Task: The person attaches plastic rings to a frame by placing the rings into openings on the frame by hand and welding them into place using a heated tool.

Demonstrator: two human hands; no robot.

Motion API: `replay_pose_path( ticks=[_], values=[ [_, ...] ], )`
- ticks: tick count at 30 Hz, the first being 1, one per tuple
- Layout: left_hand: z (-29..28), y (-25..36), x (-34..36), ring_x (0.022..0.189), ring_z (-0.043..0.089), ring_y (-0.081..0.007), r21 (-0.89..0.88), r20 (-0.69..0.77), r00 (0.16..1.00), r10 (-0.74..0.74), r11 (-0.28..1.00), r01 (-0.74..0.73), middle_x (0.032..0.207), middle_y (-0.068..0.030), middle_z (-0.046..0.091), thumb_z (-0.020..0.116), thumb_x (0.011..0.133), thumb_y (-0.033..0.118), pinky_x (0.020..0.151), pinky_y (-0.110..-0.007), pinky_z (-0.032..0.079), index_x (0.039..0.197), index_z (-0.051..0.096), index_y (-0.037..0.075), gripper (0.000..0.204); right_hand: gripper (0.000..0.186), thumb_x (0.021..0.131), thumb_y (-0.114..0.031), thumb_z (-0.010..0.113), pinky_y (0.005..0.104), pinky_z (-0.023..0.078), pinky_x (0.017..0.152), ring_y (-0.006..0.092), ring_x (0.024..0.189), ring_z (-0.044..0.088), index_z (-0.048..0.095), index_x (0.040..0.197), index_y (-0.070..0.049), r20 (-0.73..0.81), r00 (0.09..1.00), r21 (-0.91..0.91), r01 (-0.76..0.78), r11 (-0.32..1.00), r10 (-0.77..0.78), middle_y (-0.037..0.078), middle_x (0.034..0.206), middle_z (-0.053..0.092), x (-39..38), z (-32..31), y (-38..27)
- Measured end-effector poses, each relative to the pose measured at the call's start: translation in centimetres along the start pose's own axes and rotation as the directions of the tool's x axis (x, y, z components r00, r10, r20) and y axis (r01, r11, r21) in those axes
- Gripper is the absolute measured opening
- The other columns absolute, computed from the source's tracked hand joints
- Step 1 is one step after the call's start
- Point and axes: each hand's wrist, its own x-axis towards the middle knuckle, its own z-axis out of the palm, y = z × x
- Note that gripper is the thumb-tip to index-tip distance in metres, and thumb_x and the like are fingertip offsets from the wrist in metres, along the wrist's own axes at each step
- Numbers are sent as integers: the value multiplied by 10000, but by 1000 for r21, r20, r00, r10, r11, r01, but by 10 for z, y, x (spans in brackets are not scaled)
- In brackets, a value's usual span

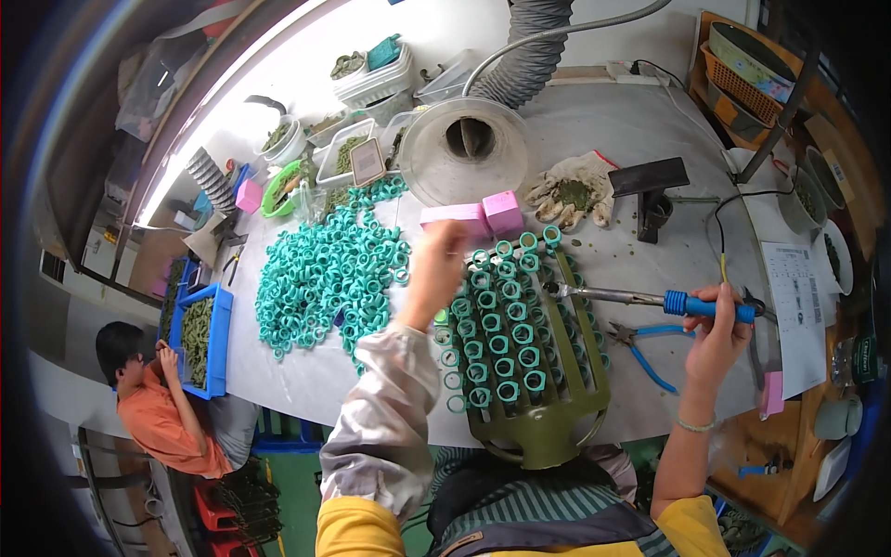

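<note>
An olive-green slatted frame [534, 429] lies on the table [682, 237] right in front of the person, its slats carrying rows of teal rings [499, 336]. The right hand [719, 339] is wrapped around the blue handle of a corded iron [680, 302], whose tip is at the slats on the right. The left hand [436, 269], well apart from it, is over the frame's upper left edge; it is blurred, so I cannot tell whether it holds anything. The step in hand looks like working on the ringed rows with the iron; the next move would call for a steady tip and fingers clear of it. Blue-handled pliers [652, 369] lie just right of the frame, pink blocks [502, 213] beyond it, and a heap of loose teal rings [325, 283] to the left.
</note>
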Motion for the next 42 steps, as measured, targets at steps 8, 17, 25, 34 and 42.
replay_pose_path(
  ticks=[8, 17, 25, 34, 42],
  values=[
    [-63, -93, -65, 817, 622, -354, 657, 10, 987, -158, 746, 113, 846, -146, 632, 737, 829, 246, 715, -447, 494, 837, 614, 35, 244, 259, 956, -187, 610, 207, 432, 440, 121, 469, 546, 641, 779, -1, -15, 1000, 49, -26, 998, 27, 132, 776, 677, -5, 1, -6],
    [-68, -66, -82, 708, 635, -208, 291, -83, 940, -330, 895, 339, 871, -87, 643, 705, 833, 80, 649, -338, 503, 930, 629, 30, 134, 257, 963, -190, 608, 202, 424, 439, 114, 465, 534, 651, 789, -5, -25, 1000, 49, -11, 999, 12, 125, 774, 677, -9, -2, -8],
    [-49, 27, -57, 921, 621, -99, -206, 198, 959, -205, 947, 245, 1125, -48, 610, 651, 886, -9, 766, -251, 519, 1191, 665, 56, 312, 271, 965, -201, 610, 212, 446, 452, 118, 487, 556, 653, 793, 4, 2, 1000, 7, 14, 1000, -14, 128, 787, 682, -10, -8, -11],
    [40, 58, -41, 935, 618, -318, -81, 228, 964, 137, 989, -121, 1115, -118, 625, 672, 834, -19, 835, -386, 503, 1107, 651, 11, 276, 284, 984, -211, 583, 235, 486, 499, 129, 529, 606, 646, 827, 17, 70, 997, 25, 13, 1000, -15, 130, 819, 694, -11, -4, 8],
    [45, 53, -39, 1061, 563, -339, 22, 248, 957, 153, 986, -164, 1109, -113, 648, 690, 821, 16, 939, -412, 449, 1099, 672, 36, 279, 268, 987, -182, 566, 224, 461, 469, 124, 508, 589, 645, 827, 17, 56, 998, 18, 37, 999, -38, 135, 805, 694, -13, -4, 8]
  ],
)
